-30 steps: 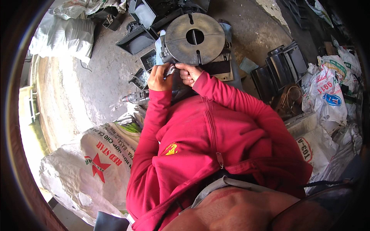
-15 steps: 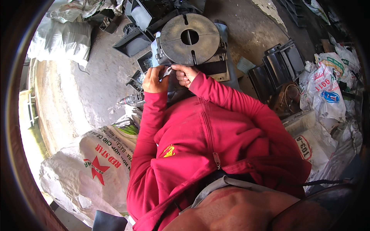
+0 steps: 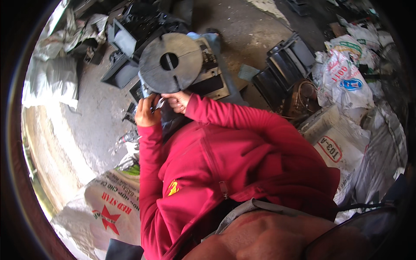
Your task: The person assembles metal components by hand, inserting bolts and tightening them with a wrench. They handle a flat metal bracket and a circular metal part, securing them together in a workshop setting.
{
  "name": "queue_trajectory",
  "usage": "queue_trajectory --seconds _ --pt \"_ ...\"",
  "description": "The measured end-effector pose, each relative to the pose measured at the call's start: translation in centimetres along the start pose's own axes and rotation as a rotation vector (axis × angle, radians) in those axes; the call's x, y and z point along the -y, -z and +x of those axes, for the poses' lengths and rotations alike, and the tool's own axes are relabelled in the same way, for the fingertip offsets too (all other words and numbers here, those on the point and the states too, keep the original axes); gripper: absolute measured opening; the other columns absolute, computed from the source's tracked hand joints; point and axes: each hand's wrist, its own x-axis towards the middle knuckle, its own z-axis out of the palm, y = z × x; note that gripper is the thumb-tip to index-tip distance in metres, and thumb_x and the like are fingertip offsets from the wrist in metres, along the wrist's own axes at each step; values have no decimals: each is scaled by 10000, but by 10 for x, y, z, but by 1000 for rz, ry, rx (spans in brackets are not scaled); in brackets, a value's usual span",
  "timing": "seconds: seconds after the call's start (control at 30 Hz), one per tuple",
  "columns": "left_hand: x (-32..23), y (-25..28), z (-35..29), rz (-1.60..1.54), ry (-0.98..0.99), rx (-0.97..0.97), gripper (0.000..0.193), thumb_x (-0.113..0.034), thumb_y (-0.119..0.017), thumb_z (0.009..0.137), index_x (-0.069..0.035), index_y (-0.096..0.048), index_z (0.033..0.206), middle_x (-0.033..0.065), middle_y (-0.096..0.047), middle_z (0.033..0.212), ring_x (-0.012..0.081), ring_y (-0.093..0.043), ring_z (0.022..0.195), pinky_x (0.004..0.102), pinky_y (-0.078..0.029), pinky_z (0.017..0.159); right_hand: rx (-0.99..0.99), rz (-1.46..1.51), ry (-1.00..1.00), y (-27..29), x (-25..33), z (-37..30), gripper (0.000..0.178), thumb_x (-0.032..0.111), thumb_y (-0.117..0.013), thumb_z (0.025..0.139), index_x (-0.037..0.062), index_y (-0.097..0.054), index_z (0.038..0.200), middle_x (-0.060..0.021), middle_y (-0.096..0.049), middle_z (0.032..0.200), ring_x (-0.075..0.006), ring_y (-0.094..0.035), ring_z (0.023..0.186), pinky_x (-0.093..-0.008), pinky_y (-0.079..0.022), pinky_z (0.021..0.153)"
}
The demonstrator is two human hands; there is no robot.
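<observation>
Just at the near rim of a round grey metal disc (image 3: 190, 52), which has a hole in its middle and slots, my two hands are close together. A small, thin whitish piece (image 3: 160, 103) shows between them; its kind cannot be made out. My left hand (image 3: 147, 113) is closed, pinching this piece from the left. My right hand (image 3: 177, 102) is curled, its thumb and forefinger reaching to the piece's upper end. What else the fingertips touch is hidden. Below the disc, part of a beige metal base (image 3: 220, 89) with a dark panel sticks out to the right.
Black box-like housings (image 3: 119, 71) lie beyond the disc at left, and more black housings (image 3: 284, 65) stand at right. A blurred power drill (image 3: 128, 138) lies left of my left forearm. White printed sacks (image 3: 346, 82) fill the right side; another sack (image 3: 93, 216) stands lower left.
The whole view has shifted and turned, so the disc and hands appear farther left and lower. Both hands stay together at the whitish piece.
</observation>
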Motion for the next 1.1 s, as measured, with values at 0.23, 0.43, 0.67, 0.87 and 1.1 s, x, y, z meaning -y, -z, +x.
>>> queue_trajectory --seconds 0.23,0.43,0.67,0.87,1.1 --pt "27 7 -39 -874 780 -106 202 -193 -638 911 -25 -649 1021 27 -604 709 104 -526 542 239 -462 536 -55 -19 -157 -8 2 8 447 356 -638 888 188 -376 566 60 -323 458 -45 -242 325 -208 -154 305" --pt "-7 18 -93 -525 709 202 195 -197 -575 945 -26 -657 990 62 -672 809 129 -606 646 280 -483 617 6 -46 -39 -10 8 -7 281 274 -598 914 168 -445 704 83 -362 515 -18 -292 377 -190 -200 332" --pt "-39 42 -67 -503 732 276 158 -169 -613 911 -61 -655 1019 124 -665 785 173 -658 677 295 -503 621 -45 -75 -12 -22 10 -15 278 269 -595 921 177 -438 710 88 -354 516 -23 -281 377 -191 -228 356" --pt "-38 46 -58 -212 409 224 119 -132 -627 886 -47 -623 969 135 -648 786 266 -646 692 356 -495 620 -69 -100 11 -20 10 -14 301 266 -604 915 170 -419 698 85 -357 529 -21 -273 381 -185 -223 353" --pt "-38 53 -49 29 142 -64 392 -28 -600 857 -54 -565 1247 142 -603 701 277 -560 533 371 -462 527 -49 -95 9 -22 10 -16 259 246 -620 900 165 -445 728 86 -361 531 -17 -277 381 -190 -217 355"
